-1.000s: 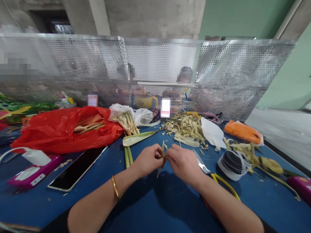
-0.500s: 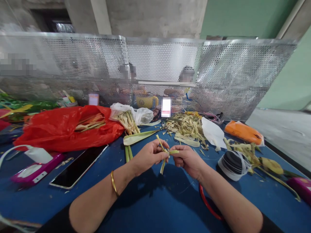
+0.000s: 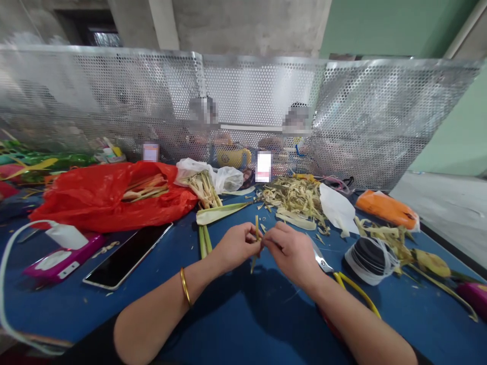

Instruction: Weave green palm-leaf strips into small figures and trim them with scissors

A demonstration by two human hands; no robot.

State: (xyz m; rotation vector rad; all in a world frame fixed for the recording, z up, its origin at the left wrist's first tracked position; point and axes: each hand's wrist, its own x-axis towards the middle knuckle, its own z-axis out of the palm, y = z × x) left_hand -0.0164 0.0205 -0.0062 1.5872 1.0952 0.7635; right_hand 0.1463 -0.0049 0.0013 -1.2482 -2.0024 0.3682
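Note:
Near the middle of the blue table, my left hand (image 3: 239, 245) pinches a narrow yellow-green leaf strip (image 3: 256, 227), which stands up above the fingers and pokes out below them. My right hand (image 3: 289, 248) meets it from the right, its fingertips pressed together at the strip; what they grip is hidden. Scissors with yellow handles (image 3: 356, 290) lie beside and partly under my right forearm. A wide pale leaf (image 3: 220, 213) and green stalks (image 3: 204, 240) lie left of my hands.
A phone (image 3: 127, 257), a purple power strip (image 3: 63, 258) and a red bag (image 3: 83, 200) are at left. Leaf scraps (image 3: 297, 198), a string spool (image 3: 369, 261) and an orange packet (image 3: 387, 209) are at right. A perforated metal screen (image 3: 258, 86) stands behind.
My right hand has turned over toward my left, its knuckles now higher. The strip end that pointed right is no longer visible. More of the scissors, with yellow handles, now shows beside my right forearm.

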